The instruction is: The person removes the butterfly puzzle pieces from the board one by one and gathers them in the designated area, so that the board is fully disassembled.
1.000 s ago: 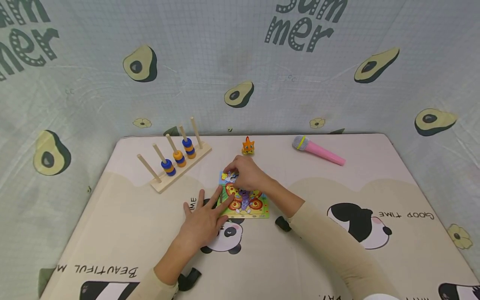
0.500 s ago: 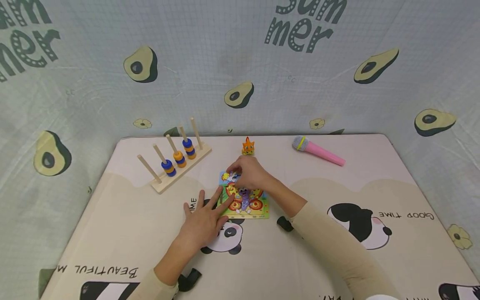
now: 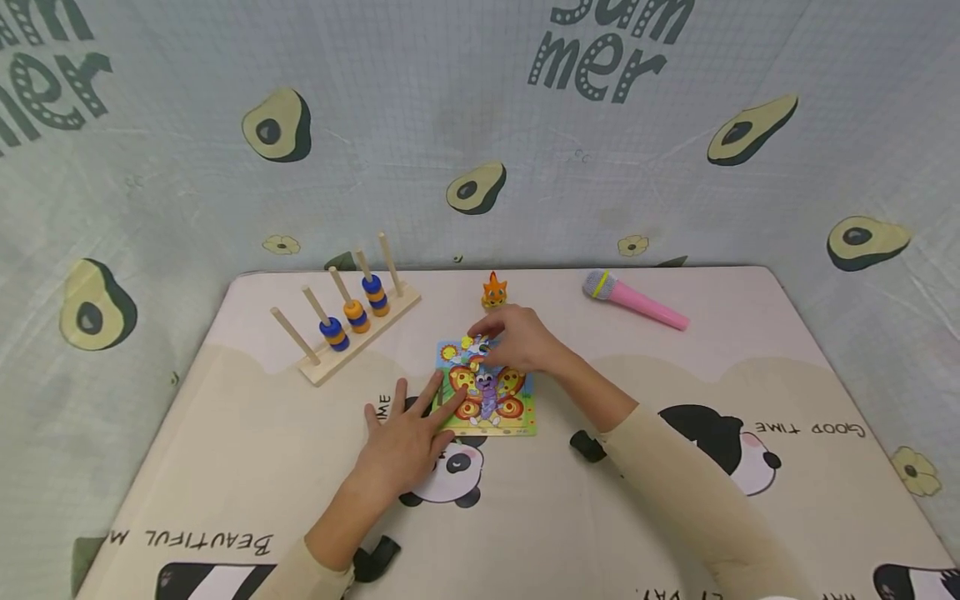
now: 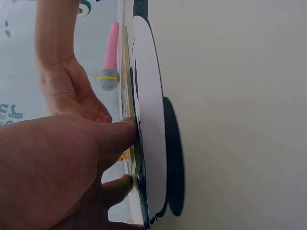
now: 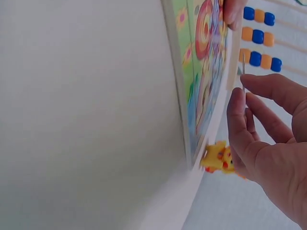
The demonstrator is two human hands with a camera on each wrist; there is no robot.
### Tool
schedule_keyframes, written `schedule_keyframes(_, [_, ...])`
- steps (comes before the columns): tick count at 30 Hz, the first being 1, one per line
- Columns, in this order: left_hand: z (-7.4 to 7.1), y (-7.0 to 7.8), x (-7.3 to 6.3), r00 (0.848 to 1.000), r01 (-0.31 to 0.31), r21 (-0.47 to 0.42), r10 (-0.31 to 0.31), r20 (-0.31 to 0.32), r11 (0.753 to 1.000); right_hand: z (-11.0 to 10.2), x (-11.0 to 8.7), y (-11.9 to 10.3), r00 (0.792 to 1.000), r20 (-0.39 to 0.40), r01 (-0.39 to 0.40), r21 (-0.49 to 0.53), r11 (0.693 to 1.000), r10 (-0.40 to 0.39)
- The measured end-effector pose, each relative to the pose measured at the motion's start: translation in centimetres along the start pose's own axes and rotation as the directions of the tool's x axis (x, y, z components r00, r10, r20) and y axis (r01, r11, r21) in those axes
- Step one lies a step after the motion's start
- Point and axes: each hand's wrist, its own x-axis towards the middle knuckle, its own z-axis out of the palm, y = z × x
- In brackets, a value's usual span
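A butterfly picture puzzle (image 3: 487, 408) lies on the table in front of the person. The left hand (image 3: 405, 450) rests along its left side with fingers spread, the index and thumb side over the board's edge. Over the puzzle's top part, the right hand (image 3: 525, 340) pinches a thin puzzle piece (image 5: 243, 64) between thumb and fingers; the right wrist view shows this piece edge-on, raised off the board. Its printed face is mostly hidden by the hand in the head view. A sun and blue sky show at the puzzle's upper left corner.
A wooden peg stand (image 3: 360, 333) with blue and orange rings is at the back left. Just behind the right hand sits a small orange toy figure (image 3: 494, 292). A pink toy microphone (image 3: 637, 302) lies at the back right, before a printed curtain (image 3: 420, 108).
The right hand has shifted rightward over the puzzle's top, uncovering the sun corner and more of the butterfly. The left hand has stayed in place on the board.
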Motion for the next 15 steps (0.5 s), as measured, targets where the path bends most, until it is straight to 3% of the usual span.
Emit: schedule_keyframes(15, [-0.4, 0.1, -0.1, 1.0, 0.004, -0.032, -0.003, 0.019, 0.999, -3.0, -2.1, 2.8, 0.998, -0.043, -0.036, 0.031, 0.999, 0.037])
